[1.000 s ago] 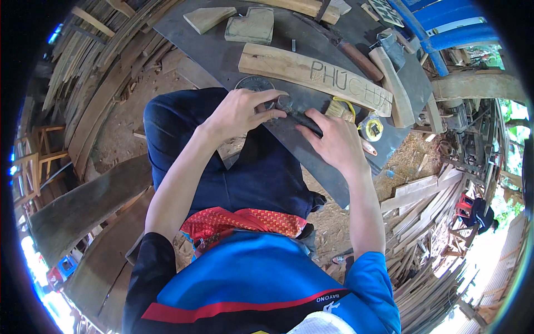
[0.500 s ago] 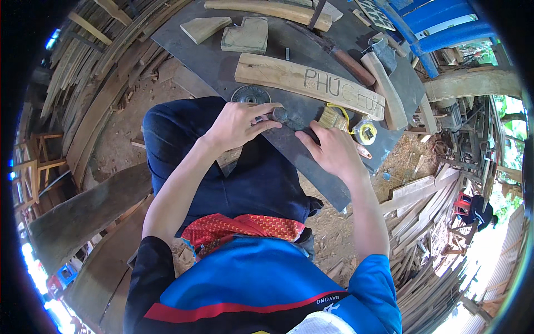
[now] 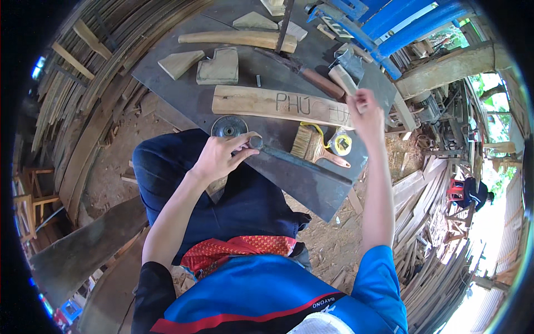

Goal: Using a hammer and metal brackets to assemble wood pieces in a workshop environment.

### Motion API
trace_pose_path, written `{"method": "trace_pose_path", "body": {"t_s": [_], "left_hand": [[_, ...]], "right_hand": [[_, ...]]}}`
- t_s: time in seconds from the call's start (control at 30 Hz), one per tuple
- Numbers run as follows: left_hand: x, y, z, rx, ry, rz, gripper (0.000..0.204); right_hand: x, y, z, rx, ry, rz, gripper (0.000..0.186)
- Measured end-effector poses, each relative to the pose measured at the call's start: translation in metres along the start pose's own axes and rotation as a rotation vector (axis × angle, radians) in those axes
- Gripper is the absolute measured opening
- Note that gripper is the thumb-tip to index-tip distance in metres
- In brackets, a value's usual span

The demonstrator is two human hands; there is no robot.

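A long dark metal bar (image 3: 308, 162) with a round blunt end slants across the near edge of the dark tabletop (image 3: 267, 178). My left hand (image 3: 219, 156) pinches that end between thumb and fingers. At the far right, my right hand (image 3: 368, 114) is closed around the lower part of a pale wooden handle (image 3: 342, 79), slightly blurred. The handle leads to a grey metal head (image 3: 351, 62); the exact kind of tool is unclear. Between my hands lie a wide paintbrush (image 3: 311, 143) and a yellow tape measure (image 3: 340, 143). Beyond them lies a pale plank (image 3: 250, 101) with pencilled lettering.
A round disc (image 3: 228, 127) lies by my left hand. Farther back are cut wood blocks (image 3: 218, 67), a long curved wooden piece (image 3: 239, 38) and a tool with a brown handle (image 3: 321, 83). Blue metalwork (image 3: 378, 33) rises at the back right. Stacked boards (image 3: 61, 111) fill the left.
My right hand has left the bar and reached up and right to the pale handle, which has turned slightly. My left hand still holds the bar's round end. The view has shifted.
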State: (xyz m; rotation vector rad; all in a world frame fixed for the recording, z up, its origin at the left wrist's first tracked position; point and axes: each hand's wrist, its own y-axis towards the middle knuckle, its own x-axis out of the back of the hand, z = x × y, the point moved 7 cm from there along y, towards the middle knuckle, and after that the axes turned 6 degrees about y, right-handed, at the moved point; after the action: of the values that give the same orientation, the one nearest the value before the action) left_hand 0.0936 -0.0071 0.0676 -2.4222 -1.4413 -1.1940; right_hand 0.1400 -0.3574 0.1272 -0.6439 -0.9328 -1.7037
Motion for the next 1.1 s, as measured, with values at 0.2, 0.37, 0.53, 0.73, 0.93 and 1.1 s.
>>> {"method": "trace_pose_path", "body": {"t_s": [0.2, 0.37, 0.53, 0.73, 0.93, 1.1], "left_hand": [[-0.005, -0.004, 0.004, 0.007, -0.042, -0.025, 0.031], [-0.007, -0.009, 0.013, 0.031, -0.096, -0.057, 0.03], [-0.004, -0.009, 0.011, 0.01, -0.058, -0.087, 0.031], [-0.001, -0.007, 0.006, -0.047, -0.078, -0.123, 0.034], [0.001, -0.011, 0.003, -0.052, -0.024, -0.131, 0.034], [0.005, -0.016, -0.002, -0.112, 0.067, -0.108, 0.033]], "right_hand": [[0.003, 0.014, -0.126, -0.317, -0.278, 0.439, 0.092], [0.0, 0.002, -0.133, -0.245, -0.388, 0.338, 0.091], [0.041, -0.027, -0.095, -0.127, -0.234, 0.197, 0.085], [0.102, -0.109, 0.031, -0.03, 0.055, 0.107, 0.076], [0.06, -0.142, 0.131, -0.029, 0.215, 0.457, 0.083], [0.045, -0.16, 0.174, 0.229, 0.18, 0.308, 0.078]]}}
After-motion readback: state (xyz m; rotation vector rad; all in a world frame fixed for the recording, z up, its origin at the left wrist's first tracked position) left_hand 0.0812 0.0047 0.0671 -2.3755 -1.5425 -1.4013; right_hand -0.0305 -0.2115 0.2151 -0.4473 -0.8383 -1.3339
